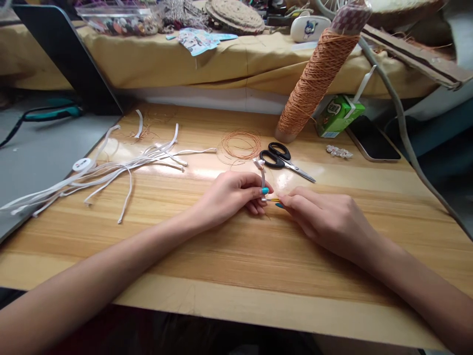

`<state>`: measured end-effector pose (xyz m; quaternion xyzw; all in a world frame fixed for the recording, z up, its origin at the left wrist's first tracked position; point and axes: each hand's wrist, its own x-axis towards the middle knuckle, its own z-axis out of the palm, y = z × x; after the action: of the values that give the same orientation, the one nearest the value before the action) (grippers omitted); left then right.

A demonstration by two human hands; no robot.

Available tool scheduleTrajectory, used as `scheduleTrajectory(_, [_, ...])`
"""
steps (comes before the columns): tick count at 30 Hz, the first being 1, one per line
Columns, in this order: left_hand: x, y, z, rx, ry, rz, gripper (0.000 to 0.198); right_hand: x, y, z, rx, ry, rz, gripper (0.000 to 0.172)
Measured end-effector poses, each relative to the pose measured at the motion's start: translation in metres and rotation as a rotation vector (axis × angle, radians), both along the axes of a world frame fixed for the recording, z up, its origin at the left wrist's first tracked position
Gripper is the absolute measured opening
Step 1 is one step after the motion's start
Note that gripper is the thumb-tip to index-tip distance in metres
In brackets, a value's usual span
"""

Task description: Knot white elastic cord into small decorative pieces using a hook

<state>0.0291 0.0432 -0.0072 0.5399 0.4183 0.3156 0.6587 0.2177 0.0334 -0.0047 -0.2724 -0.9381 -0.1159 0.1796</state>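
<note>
My left hand point(231, 195) rests on the wooden table point(236, 256) and pinches a short white strip point(262, 173) that stands up from its fingers. Facing it, my right hand point(325, 217) pinches a thin yellow needle-like tool point(272, 199) whose tip meets the strip's lower end. Both hands are closed, fingertips almost touching. Just beyond them lie black-handled scissors point(283, 159) and a loose coil of orange thread point(241, 144).
A tall cone of orange thread point(316, 79) leans at the back. Beside it are a green juice carton point(337, 116) and a phone point(373, 140). A bundle of white strips point(111, 170) spreads at left near a grey mat point(33, 158). A cloth-covered shelf point(221, 56) holds clutter.
</note>
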Motion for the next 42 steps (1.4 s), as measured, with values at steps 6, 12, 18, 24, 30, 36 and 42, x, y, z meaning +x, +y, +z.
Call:
scheduleTrajectory(6, [0.000,-0.001,-0.003,0.046,-0.026,-0.028,0.012,0.000,0.000,-0.001,0.077,-0.046,0.018,0.020])
scheduleTrajectory(12, [-0.001,0.000,-0.003,0.055,-0.020,-0.053,0.012,0.000,-0.001,-0.005,0.184,-0.068,-0.041,0.022])
scheduleTrajectory(18, [-0.008,0.004,0.000,0.334,0.309,0.074,0.025,0.001,0.003,-0.002,0.241,-0.047,-0.086,0.016])
scheduleTrajectory(24, [-0.011,0.008,-0.002,0.390,0.398,0.235,0.022,0.001,0.004,-0.002,0.202,-0.010,-0.024,0.014])
scheduleTrajectory(30, [-0.014,0.010,0.001,0.270,0.408,0.220,0.019,0.001,0.002,-0.003,0.235,0.058,0.032,0.014])
scheduleTrajectory(36, [-0.014,0.009,0.006,0.231,0.316,0.215,0.013,0.000,0.002,-0.004,0.165,0.076,0.047,0.014])
scheduleTrajectory(42, [-0.013,0.010,-0.001,0.424,0.405,0.263,0.011,-0.004,0.000,-0.007,0.054,0.033,0.166,0.012])
